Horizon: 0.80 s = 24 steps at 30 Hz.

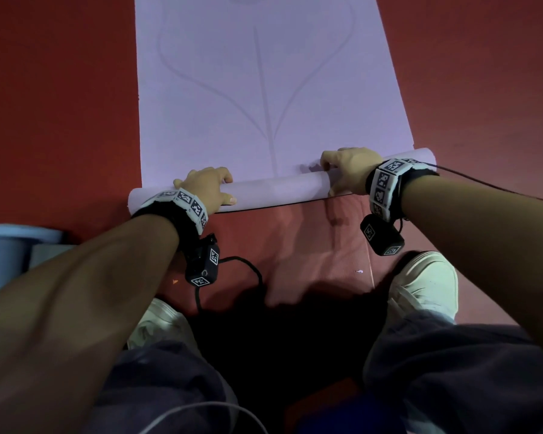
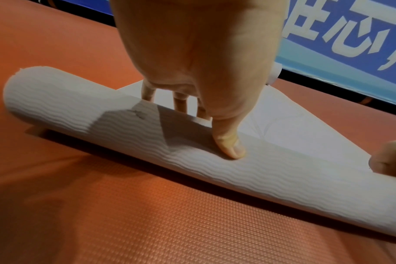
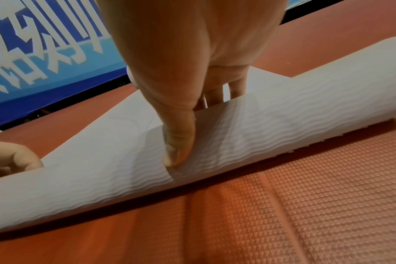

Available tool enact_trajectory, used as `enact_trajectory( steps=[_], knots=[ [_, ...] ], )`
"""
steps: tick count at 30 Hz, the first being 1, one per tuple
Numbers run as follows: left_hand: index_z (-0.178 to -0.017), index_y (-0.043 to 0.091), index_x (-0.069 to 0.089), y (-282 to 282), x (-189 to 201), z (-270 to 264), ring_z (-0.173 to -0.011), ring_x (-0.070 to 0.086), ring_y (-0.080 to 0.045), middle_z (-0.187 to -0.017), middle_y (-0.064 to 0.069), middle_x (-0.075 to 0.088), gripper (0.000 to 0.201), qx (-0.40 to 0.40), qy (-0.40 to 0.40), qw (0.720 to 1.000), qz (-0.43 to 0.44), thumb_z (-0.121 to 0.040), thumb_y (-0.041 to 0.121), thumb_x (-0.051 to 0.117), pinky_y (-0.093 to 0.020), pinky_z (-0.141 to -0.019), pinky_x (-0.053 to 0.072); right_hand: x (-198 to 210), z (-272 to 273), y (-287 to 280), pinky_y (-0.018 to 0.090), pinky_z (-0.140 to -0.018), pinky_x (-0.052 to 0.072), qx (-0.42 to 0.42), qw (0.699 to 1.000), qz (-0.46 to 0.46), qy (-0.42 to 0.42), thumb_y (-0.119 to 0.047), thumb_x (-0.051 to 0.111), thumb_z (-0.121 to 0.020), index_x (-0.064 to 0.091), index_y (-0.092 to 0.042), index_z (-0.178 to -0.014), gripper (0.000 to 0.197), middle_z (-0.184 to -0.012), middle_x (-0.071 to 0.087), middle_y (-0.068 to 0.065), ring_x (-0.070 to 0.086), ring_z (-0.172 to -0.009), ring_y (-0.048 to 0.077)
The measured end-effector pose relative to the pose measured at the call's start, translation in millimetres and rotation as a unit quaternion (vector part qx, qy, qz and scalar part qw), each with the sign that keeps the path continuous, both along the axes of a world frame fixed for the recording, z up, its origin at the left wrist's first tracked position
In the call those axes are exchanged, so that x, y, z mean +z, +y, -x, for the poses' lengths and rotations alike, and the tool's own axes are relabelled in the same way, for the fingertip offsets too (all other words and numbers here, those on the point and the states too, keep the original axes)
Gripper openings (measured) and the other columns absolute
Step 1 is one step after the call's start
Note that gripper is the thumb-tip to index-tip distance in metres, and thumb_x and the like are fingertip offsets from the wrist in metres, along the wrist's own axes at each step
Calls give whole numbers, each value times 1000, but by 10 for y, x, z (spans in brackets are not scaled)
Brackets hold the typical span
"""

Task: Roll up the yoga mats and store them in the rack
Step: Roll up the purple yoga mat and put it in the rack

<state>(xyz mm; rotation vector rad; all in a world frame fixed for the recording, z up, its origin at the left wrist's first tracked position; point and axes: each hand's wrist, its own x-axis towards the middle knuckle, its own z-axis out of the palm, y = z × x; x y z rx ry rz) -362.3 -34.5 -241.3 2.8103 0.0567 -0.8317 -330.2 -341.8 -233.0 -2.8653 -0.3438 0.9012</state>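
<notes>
Both hands, left [image 1: 208, 188] and right [image 1: 348, 170], curl over the mat [image 1: 264, 89] roll, thumbs behind, spaced apart to keep it rolling straight.

Bare red floor [image 1: 60, 104] lay open both sides of the purple mat [image 1: 264, 89] & behind its roll. Blue bin [image 1: 3, 252] crowded near left; shoes [image 1: 423, 283] blocked close in.
</notes>
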Motion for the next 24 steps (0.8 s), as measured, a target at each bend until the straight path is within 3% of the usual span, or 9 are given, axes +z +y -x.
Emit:
enact_trajectory(
  steps=[4,9,14,18,24],
  knots=[
    [-123,32,61,-18,-10,-1,-126,36,-27,-128,3,51,38,-3,-8,1000,-3,-88,41,71,-48,-100,29,-66,-5,-26,34,-81,47,-40,999,-29,12,-27,82,-70,58,-25,-115,51,-107,58,2,55,-99,24],
    [-133,34,58,-32,16,-46,-127,36,-27,-135,5,48,43,-18,-5,999,-26,-92,45,65,-47,-100,29,-63,-25,-39,39,-97,33,-6,998,8,-58,-42,80,-72,63,-31,-118,51,-122,49,3,42,-118,26],
    [-121,28,56,-53,22,-58,-123,43,-27,-127,4,57,33,23,-39,999,-5,-92,39,67,-47,-102,29,-66,-66,-38,39,-95,35,2,998,17,-53,-44,74,-80,59,-35,-129,52,-126,51,3,47,-114,30],
    [-119,30,59,-36,15,-31,-124,41,-26,-125,4,56,28,12,-50,999,-6,-95,43,62,-46,-100,29,-43,-87,-13,39,-93,39,12,999,18,-45,-41,69,-85,58,-35,-131,48,-128,52,3,49,-114,31],
    [-125,30,61,6,23,2,-124,39,-24,-129,5,47,55,-4,-53,999,-1,-77,53,77,-52,-102,35,-48,-86,-26,41,-96,40,-19,999,-4,-40,-36,70,-84,48,-34,-139,59,-130,52,5,49,-117,35]
  ],
)
